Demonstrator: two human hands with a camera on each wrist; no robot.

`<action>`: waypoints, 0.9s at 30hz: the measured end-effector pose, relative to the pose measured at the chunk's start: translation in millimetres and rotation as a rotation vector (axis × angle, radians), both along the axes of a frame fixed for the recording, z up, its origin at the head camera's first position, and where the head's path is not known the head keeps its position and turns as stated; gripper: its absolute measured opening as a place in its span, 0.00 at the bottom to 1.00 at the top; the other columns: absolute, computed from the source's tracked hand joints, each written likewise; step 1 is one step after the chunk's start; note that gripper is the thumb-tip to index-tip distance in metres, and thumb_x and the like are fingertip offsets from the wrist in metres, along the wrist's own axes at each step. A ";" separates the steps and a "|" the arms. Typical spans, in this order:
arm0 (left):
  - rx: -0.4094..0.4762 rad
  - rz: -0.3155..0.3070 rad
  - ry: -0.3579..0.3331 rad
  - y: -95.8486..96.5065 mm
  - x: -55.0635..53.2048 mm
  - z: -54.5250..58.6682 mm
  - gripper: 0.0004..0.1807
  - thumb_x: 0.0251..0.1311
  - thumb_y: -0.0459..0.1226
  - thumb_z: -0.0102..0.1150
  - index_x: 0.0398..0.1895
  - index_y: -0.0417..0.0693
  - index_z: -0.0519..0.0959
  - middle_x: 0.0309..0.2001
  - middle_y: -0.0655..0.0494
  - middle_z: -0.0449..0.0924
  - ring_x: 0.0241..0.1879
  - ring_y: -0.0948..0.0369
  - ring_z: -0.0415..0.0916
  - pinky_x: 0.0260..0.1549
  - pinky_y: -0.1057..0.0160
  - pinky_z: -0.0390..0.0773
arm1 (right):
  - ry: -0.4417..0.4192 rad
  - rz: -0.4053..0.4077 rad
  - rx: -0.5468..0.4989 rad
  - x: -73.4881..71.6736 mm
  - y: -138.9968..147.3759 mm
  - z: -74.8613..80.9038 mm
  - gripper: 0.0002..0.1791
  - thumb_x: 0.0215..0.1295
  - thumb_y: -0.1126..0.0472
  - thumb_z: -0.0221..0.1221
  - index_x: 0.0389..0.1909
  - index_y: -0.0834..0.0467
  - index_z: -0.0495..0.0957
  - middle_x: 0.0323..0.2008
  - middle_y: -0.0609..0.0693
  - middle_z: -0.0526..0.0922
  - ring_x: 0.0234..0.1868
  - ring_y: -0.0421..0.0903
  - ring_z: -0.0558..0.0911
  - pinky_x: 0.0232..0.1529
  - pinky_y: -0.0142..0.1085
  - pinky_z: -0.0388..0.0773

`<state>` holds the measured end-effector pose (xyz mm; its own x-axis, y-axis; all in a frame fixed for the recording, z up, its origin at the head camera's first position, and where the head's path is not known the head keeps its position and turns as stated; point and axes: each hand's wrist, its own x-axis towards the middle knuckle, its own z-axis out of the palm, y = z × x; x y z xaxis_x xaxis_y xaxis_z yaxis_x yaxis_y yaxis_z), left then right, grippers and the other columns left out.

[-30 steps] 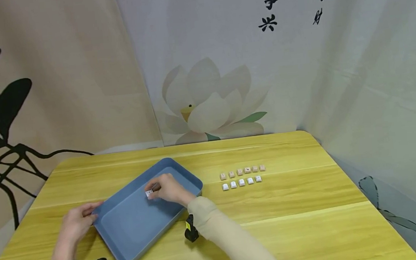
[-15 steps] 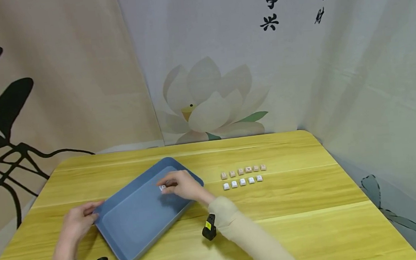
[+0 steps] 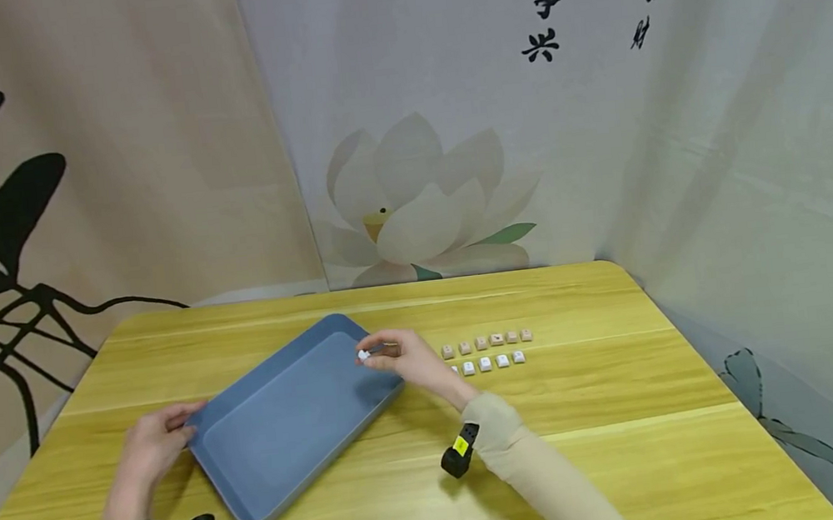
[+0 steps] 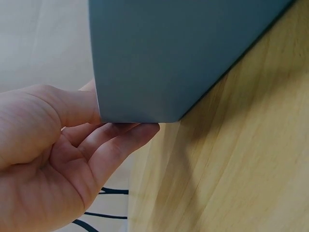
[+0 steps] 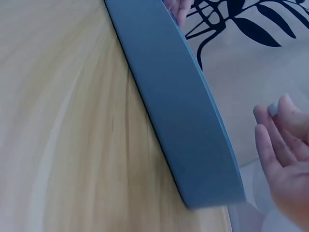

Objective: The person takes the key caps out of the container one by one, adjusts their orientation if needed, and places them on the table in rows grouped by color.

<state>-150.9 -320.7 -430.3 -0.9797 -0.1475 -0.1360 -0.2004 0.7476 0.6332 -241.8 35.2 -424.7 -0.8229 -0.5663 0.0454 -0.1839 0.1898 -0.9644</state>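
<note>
A blue rectangular tray (image 3: pixel 282 428) lies at an angle on the left half of the table. My left hand (image 3: pixel 154 444) pinches its left corner; in the left wrist view the thumb is at the rim and the fingers are against the outer wall (image 4: pixel 145 63). Between thumb and fingertips, my right hand (image 3: pixel 415 365) holds a small white keycap (image 3: pixel 364 355) above the tray's right end. The right wrist view shows only a bit of that keycap (image 5: pixel 273 109). To the right stand a row of beige keycaps (image 3: pixel 481 343) and a nearer row of white keycaps (image 3: pixel 485 364).
The yellow wood-grain table (image 3: pixel 592 444) reaches to a printed cloth backdrop (image 3: pixel 405 60) behind and at the sides. My right hand partly covers the left end of the white row. The tray's raised rim stands between the two hands.
My right hand has moved right and slightly away from me with the keycap, from over the tray's middle to its right end. The left hand and tray stay where they were.
</note>
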 end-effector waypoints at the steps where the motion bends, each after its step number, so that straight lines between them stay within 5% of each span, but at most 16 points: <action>1: -0.001 -0.002 0.001 -0.3 -0.1 0.1 0.22 0.60 0.24 0.48 0.59 0.29 0.70 0.56 0.25 0.71 0.46 0.46 0.77 0.26 0.73 0.72 | 0.002 -0.008 0.007 0.0 3.2 0.3 0.16 0.66 0.64 0.56 0.54 0.59 0.77 0.52 0.60 0.82 0.54 0.53 0.80 0.53 0.37 0.78; 10: 0.001 0.002 -0.004 -0.3 0.6 -0.4 0.22 0.60 0.24 0.48 0.59 0.29 0.71 0.56 0.25 0.71 0.45 0.48 0.77 0.26 0.71 0.72 | -0.050 -0.012 -0.084 1.4 29.7 2.3 0.18 0.67 0.65 0.55 0.56 0.65 0.74 0.54 0.67 0.78 0.55 0.60 0.78 0.58 0.54 0.73; 20: -0.001 -0.003 -0.007 0.0 0.2 0.4 0.22 0.61 0.25 0.48 0.60 0.29 0.70 0.57 0.25 0.70 0.47 0.43 0.76 0.27 0.71 0.73 | -0.100 -0.034 -0.195 4.1 59.7 0.6 0.18 0.63 0.67 0.58 0.53 0.69 0.72 0.55 0.66 0.76 0.55 0.64 0.78 0.57 0.39 0.77; 27: -0.003 -0.005 -0.006 -0.1 0.9 0.2 0.22 0.61 0.25 0.47 0.60 0.29 0.70 0.57 0.24 0.70 0.43 0.49 0.76 0.25 0.70 0.71 | -0.099 -0.090 -0.175 6.9 84.9 -2.7 0.20 0.62 0.64 0.61 0.53 0.67 0.74 0.57 0.69 0.74 0.47 0.42 0.84 0.55 0.46 0.78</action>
